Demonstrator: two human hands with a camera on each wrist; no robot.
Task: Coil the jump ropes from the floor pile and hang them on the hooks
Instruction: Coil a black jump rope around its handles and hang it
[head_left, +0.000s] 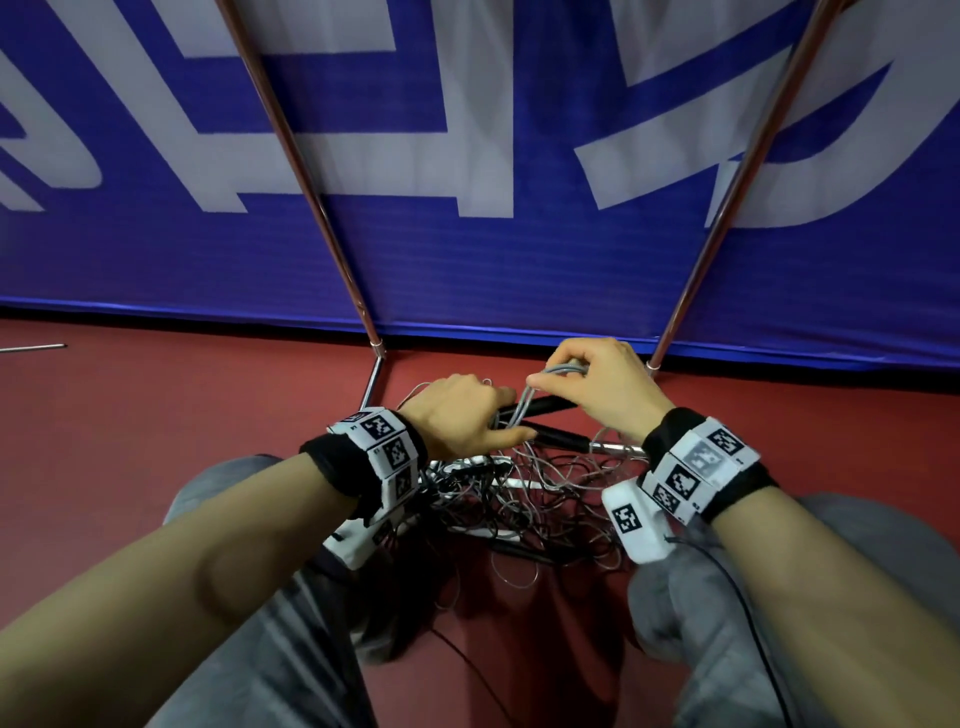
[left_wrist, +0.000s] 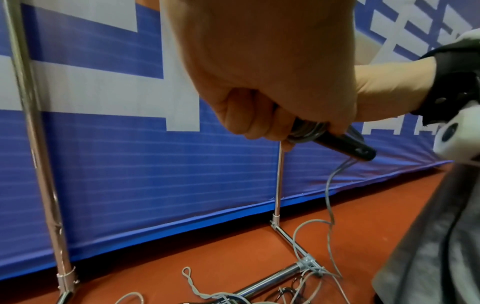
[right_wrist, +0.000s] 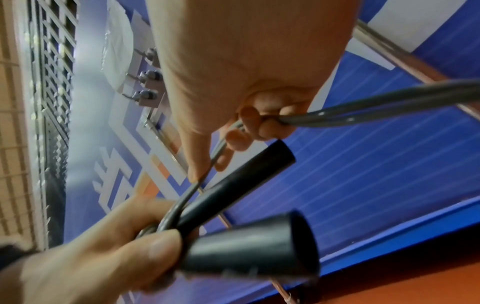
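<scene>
Both hands busy over the rope pile (head_left: 524, 499)

Left hand (head_left: 457, 415) grips two black handles (right_wrist: 249, 244) — right hand (head_left: 597, 384) pinches grey cord loops (head_left: 563, 370), fingers curled tight.

Two hands (head_left: 524, 395), two black handles (right_wrist: 249, 242)

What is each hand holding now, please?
Left hand: closed round the two black handles.
Right hand: closed on loops of grey rope.
</scene>
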